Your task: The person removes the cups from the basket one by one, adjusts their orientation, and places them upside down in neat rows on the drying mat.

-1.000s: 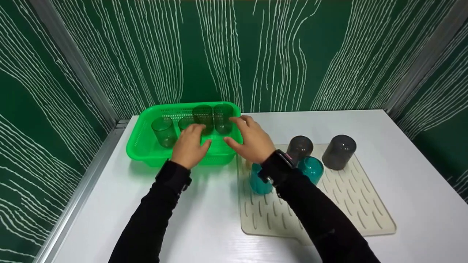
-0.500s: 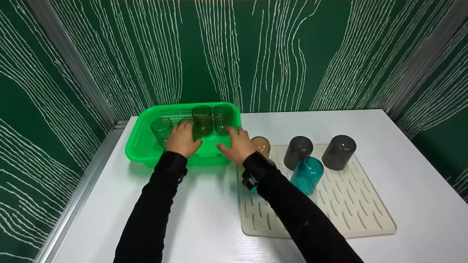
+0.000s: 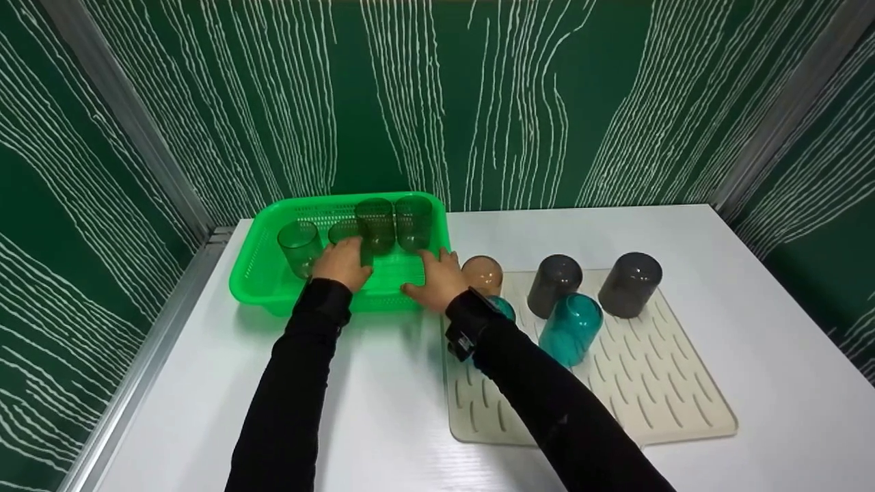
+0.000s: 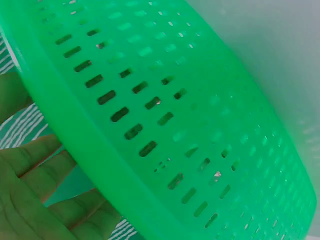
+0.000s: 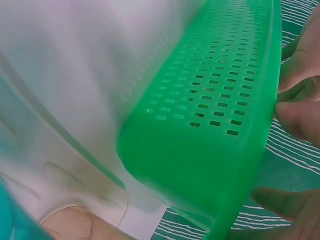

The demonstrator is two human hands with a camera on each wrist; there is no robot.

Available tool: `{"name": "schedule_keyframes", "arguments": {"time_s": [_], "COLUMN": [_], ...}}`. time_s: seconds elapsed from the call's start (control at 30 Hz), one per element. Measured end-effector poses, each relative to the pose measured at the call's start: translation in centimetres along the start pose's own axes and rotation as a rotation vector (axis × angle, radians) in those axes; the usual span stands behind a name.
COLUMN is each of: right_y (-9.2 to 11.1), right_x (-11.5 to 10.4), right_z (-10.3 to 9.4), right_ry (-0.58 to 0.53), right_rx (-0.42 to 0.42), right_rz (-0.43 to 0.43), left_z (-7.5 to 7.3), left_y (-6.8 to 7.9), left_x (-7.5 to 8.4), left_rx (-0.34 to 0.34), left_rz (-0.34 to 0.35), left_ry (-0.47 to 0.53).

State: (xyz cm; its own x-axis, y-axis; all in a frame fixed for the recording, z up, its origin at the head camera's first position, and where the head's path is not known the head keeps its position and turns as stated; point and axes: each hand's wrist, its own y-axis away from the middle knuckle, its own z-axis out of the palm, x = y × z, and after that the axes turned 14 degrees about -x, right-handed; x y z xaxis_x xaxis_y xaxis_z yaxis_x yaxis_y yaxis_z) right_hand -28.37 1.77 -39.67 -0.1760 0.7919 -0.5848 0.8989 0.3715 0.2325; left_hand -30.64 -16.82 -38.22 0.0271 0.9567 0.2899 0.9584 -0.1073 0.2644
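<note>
A green perforated basket (image 3: 263,280) holds several tinted, see-through cups; one cup (image 3: 299,242) is at its left and two dark cups (image 3: 374,222) stand along the back. My left hand (image 3: 342,264) reaches over the front rim, close to a partly hidden cup (image 3: 342,231); whether it touches that cup is unclear. Its fingers (image 4: 35,172) look spread and fairly straight in the left wrist view. Over the basket's front right corner is my right hand (image 3: 441,281), thumb apart from the fingers, with no cup in its grasp.
A beige ridged drying mat (image 3: 656,383) lies right of the basket. Upturned on it are a teal cup (image 3: 571,331), another teal cup (image 3: 502,307) partly behind my sleeve, an orange-brown cup (image 3: 482,273), a grey cup (image 3: 555,283) and a darker one (image 3: 630,283). Green walls enclose the table.
Both hands have come down and nearer the basket's front rim. The right hand has shifted left, uncovering the orange-brown cup. The cups look unmoved.
</note>
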Motion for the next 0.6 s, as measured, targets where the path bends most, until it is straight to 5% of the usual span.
{"name": "schedule_keyframes", "arguments": {"time_s": [0.6], "right_y": [-0.18], "right_x": [0.17], "right_z": [-0.46], "right_ry": [0.017], "right_rx": [-0.042], "right_rz": [0.083], "left_z": [0.81], "left_y": [-0.76], "left_x": [-0.13], "left_rx": [0.135], "left_rz": [-0.078], "left_ry": [-0.019]}}
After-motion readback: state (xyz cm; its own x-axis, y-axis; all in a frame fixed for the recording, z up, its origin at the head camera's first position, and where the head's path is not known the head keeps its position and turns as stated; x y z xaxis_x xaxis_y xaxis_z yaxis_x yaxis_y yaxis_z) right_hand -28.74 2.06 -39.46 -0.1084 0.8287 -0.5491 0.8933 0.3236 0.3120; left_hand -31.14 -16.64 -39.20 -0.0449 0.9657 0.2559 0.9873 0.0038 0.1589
